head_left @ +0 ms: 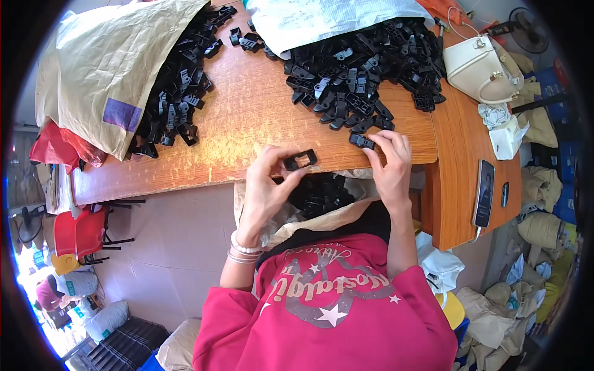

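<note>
Black frame (pixel 291 162) and black piece (pixel 361 141), pinched in left hand (pixel 265 180) and right hand (pixel 392 164) respectively, seem light and stiff, best held by outer edges.

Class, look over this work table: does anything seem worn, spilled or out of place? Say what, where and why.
The wooden tabletop looks damaged: its finish is scuffed into pale patches near the left hand. Loose black parts spill from the tan sack. The cream handbag beside the larger heap seems odd among work parts.
</note>
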{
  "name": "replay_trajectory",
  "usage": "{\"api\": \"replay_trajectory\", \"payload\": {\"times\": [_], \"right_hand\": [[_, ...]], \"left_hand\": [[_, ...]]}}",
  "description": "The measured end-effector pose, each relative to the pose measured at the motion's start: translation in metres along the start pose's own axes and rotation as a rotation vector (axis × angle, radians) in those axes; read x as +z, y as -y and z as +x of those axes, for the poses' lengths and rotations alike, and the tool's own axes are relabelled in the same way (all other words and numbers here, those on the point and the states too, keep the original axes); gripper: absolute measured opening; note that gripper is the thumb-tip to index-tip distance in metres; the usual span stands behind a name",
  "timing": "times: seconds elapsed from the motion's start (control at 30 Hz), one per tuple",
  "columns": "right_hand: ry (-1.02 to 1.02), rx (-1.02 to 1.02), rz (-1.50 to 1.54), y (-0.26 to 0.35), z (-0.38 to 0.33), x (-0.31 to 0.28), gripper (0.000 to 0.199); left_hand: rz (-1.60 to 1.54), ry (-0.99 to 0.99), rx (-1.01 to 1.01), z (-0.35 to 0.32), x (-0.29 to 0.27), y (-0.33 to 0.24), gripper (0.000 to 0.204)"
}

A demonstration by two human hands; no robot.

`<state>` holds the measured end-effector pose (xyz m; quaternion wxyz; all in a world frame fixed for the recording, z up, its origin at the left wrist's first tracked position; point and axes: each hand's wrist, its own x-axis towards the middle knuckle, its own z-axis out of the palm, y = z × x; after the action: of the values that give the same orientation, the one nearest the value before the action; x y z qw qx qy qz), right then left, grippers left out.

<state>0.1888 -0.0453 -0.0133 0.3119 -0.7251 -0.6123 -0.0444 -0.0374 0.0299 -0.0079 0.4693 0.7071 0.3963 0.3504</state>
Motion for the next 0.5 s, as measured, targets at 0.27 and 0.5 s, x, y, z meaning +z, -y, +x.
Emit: {"api": "replay_trajectory", "payload": {"times": [0.27,0.5], "right_hand": [[0.137,0.276,1.374,0.045,-0.007,0.005,0.025],[0.004,0.083,0.935,0.069,-0.007,0.004,0.013]], "left_hand": [[-0.342,0.202,-0.341,-0.012,0.005,-0.027,0.036],[-0.436,0.184,-0.387,-0.013,-0.002,-0.034,0.033]]}}
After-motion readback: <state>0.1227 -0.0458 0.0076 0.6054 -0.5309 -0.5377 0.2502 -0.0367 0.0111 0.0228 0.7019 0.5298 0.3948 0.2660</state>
